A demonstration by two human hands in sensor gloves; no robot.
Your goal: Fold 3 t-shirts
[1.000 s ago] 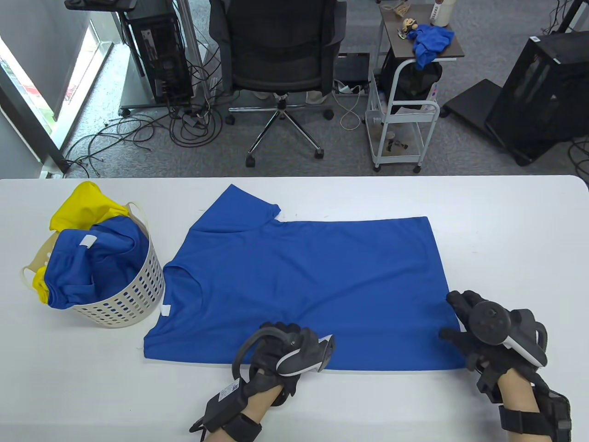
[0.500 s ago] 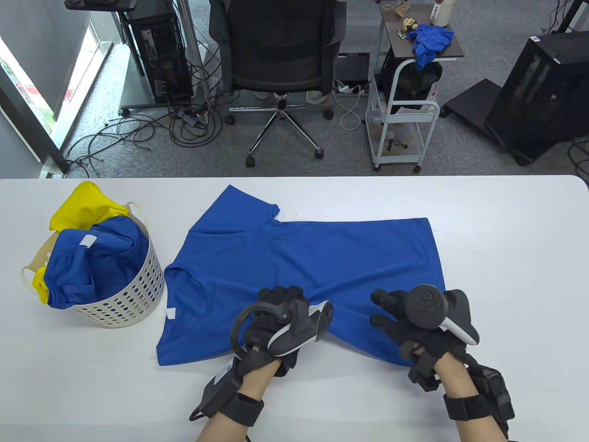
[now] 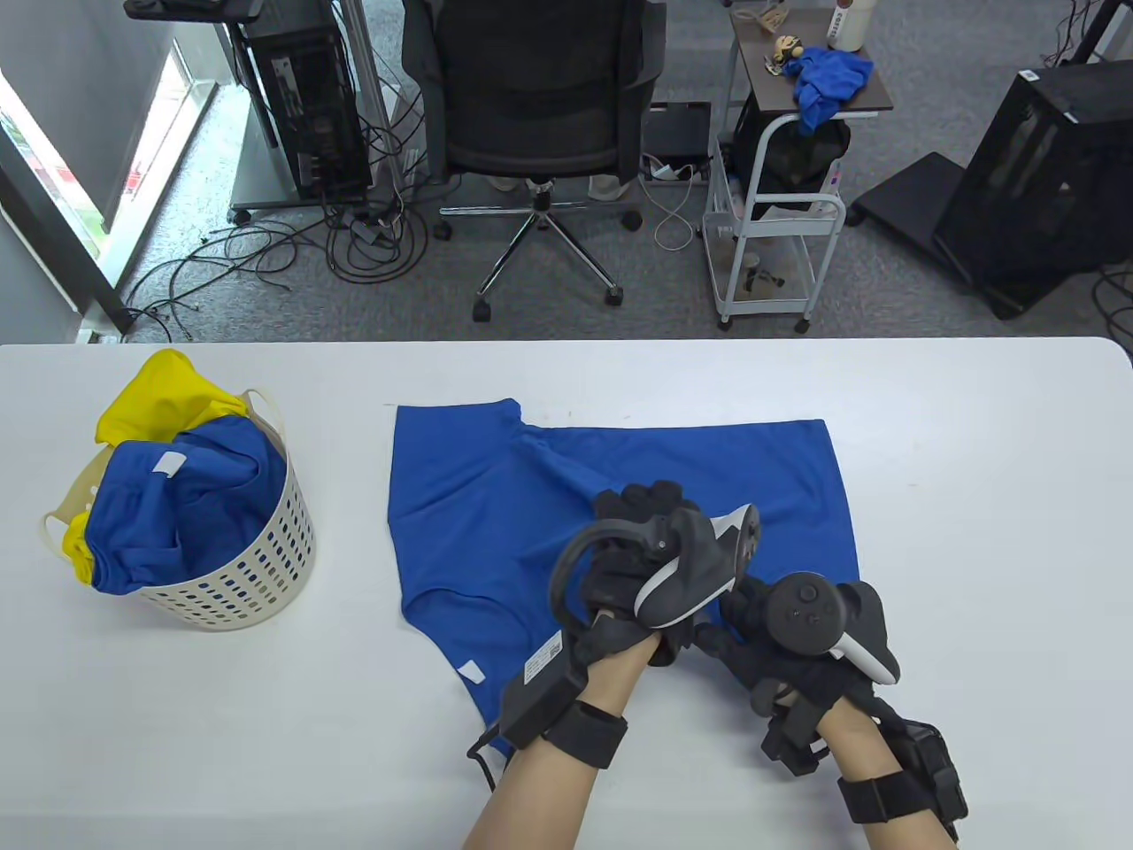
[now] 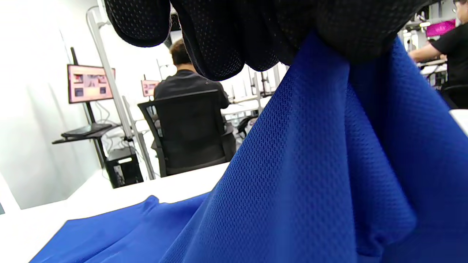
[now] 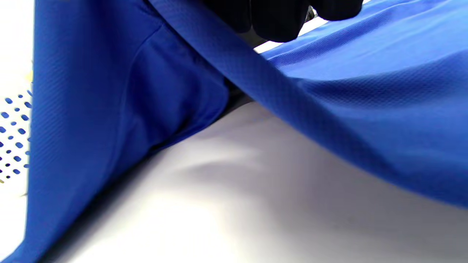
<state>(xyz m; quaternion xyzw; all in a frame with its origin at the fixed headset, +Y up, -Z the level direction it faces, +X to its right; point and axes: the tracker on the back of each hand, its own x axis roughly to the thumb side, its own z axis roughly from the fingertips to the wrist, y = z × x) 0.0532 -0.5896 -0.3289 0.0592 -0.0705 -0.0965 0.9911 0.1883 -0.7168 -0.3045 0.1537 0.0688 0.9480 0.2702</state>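
A blue t-shirt (image 3: 496, 496) lies on the white table (image 3: 974, 460), its far part flat and its near part raised off the surface. My left hand (image 3: 637, 513) grips a bunch of the fabric above the shirt's middle; in the left wrist view the fingers (image 4: 237, 36) clench the cloth (image 4: 310, 164), which hangs down from them. My right hand (image 3: 739, 615) is close beside it, lower right, and pinches the hem (image 5: 234, 62) above the table (image 5: 237, 190). The white neck label (image 3: 472, 670) shows near the front. Where the two hands meet is hidden.
A white perforated basket (image 3: 257, 567) at the table's left holds a yellow shirt (image 3: 159, 398) and another blue shirt (image 3: 186, 505). Beyond the far edge stand an office chair (image 3: 531, 88) and a white cart (image 3: 779, 221).
Both hands have lifted the shirt's near edge and come together, the left going right and away, the right going left. The collar side was dragged right and the sleeve now lies folded in.
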